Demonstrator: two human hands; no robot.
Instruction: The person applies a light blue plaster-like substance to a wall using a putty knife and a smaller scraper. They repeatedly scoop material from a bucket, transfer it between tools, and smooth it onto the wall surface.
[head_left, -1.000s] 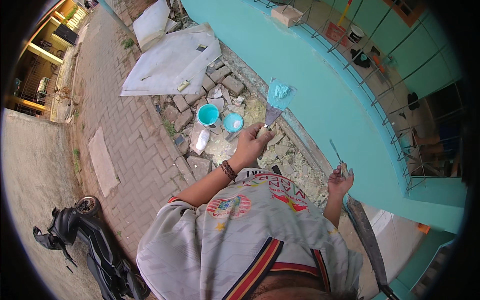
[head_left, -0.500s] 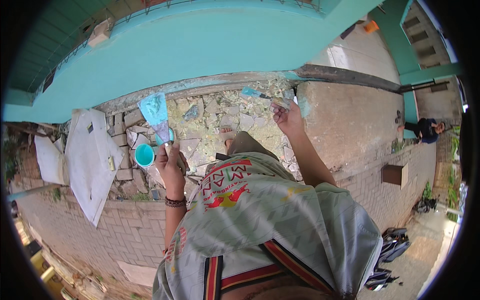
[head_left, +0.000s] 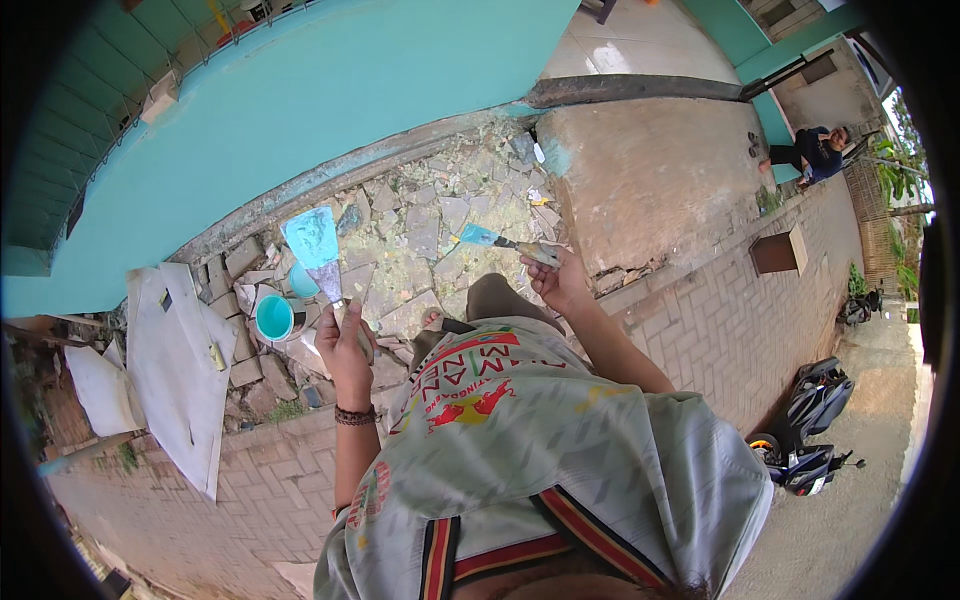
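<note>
My left hand (head_left: 345, 352) is closed round the handle of a wide putty knife (head_left: 325, 270), whose broad blade points away from me. Turquoise putty (head_left: 311, 236) coats most of that blade. Over the broken paving to the right, my right hand (head_left: 560, 282) grips a narrower putty knife (head_left: 482, 235) by its smeared handle. Its blade is also turquoise and points left, toward the wide one, with a gap between the two. Left of my left hand, a bucket (head_left: 296, 322) with a turquoise inside stands on the ground, beside a second turquoise container (head_left: 301, 281) partly hidden by the wide knife.
A turquoise wall (head_left: 330, 120) runs along the far side. White sheets (head_left: 175, 370) lie at left. Loose stone slabs (head_left: 425, 230) cover the ground before me, with a concrete slab (head_left: 640, 170) at right. Farther right are a brown box (head_left: 775, 253), a seated person (head_left: 818, 158) and motorbikes (head_left: 810, 420).
My right hand and the narrow putty knife have come lower and nearer my body. The left hand still holds the wide knife up. The whole view has turned, shifting the wall and ground.
</note>
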